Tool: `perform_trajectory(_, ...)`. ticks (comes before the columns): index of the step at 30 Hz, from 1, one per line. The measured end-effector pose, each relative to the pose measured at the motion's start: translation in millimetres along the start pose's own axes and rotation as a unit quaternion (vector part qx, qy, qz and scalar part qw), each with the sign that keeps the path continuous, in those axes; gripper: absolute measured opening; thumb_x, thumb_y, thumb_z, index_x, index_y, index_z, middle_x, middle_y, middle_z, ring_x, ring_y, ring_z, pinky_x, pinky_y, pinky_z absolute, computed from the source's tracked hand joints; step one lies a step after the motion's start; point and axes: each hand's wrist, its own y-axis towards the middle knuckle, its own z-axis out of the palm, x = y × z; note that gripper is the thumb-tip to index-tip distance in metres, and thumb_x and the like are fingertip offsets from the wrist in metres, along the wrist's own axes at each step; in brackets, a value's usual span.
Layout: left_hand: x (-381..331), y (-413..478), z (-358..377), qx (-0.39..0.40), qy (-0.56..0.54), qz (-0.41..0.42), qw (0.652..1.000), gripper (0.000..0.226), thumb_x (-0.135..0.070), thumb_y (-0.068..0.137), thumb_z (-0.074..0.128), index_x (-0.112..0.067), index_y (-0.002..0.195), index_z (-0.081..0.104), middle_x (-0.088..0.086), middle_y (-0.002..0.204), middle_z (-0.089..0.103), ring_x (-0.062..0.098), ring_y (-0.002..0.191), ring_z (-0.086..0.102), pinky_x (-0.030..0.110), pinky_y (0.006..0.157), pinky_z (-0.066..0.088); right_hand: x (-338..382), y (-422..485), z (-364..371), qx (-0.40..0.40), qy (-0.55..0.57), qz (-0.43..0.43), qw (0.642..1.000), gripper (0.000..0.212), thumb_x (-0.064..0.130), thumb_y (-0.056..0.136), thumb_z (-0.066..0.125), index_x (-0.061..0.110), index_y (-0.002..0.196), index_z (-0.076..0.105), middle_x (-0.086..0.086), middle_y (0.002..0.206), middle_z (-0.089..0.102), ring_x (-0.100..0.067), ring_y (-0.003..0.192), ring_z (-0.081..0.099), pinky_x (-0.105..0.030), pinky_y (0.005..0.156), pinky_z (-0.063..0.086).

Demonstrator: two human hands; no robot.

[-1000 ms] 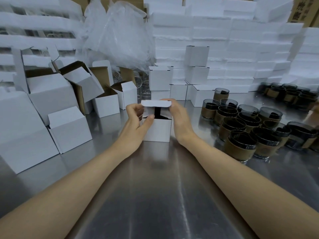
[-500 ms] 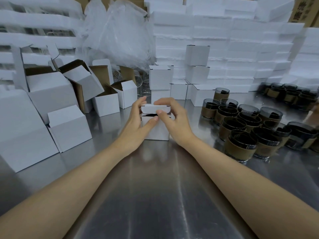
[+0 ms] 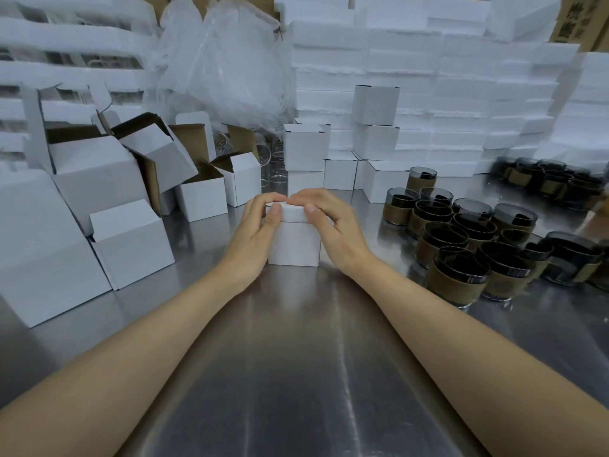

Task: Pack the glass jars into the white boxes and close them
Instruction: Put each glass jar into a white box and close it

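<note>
A box (image 3: 295, 242) is stood mid-surface (image 3: 296, 357) and gripped from both sides: fingers (image 3: 263, 201) of the left hand (image 3: 253, 232) and right hand (image 3: 333, 225) are curled over its closed top, thumbs pressed at the front edge. Its contents are hidden. Dark jars (image 3: 461, 245) are clustered to the right, open boxes (image 3: 201, 199) to the left.

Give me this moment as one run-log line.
stage: closing lid | white box: upright on metal table, lid down | left hand: grips box top | right hand: grips box top | glass jars: unpacked, right of box
</note>
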Motion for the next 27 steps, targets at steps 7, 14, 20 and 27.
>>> perform_trajectory(7,5,2,-1,0.016,0.023,-0.004,1.0,0.022,-0.038,0.101,0.035,-0.032,0.116,0.05,-0.009,0.131,0.042,-0.016,0.115,0.038,0.015,0.102,0.03,-4,1,-1,0.018,-0.01,0.022,1.0,0.032,0.012,0.093,0.045,0.004,0.112,0.07,-0.008,0.11,0.061,-0.022,0.111,0.057,-0.028,0.098,0.043)
perform_trajectory(14,4,7,0,0.041,0.009,-0.038,0.998,0.025,-0.017,0.104,0.032,-0.033,0.118,0.045,-0.011,0.142,0.031,-0.002,0.127,0.029,0.022,0.106,0.022,6,4,7,0.035,0.087,0.155,0.984,0.042,0.019,0.076,0.036,0.017,0.099,0.072,-0.004,0.136,0.039,-0.005,0.129,0.036,-0.008,0.101,0.029)
perform_trajectory(20,-3,8,7,0.036,-0.079,-0.088,0.992,0.042,-0.015,0.101,0.031,-0.027,0.14,0.04,-0.019,0.125,0.047,-0.008,0.116,0.043,0.011,0.095,0.032,12,6,10,0.006,0.128,0.202,0.971,0.021,0.017,0.073,0.044,0.023,0.076,0.064,0.001,0.135,0.03,-0.008,0.131,0.032,0.001,0.082,0.034)
perform_trajectory(27,13,4,6,0.022,-0.058,-0.094,0.994,0.056,-0.046,0.1,0.035,-0.031,0.151,0.017,-0.011,0.149,0.031,0.003,0.134,0.029,0.024,0.109,0.024,-6,2,5,-0.02,-0.024,0.174,0.984,0.029,0.028,0.083,0.074,0.023,0.108,0.061,0.004,0.12,0.04,0.014,0.094,0.045,-0.001,0.077,0.033)
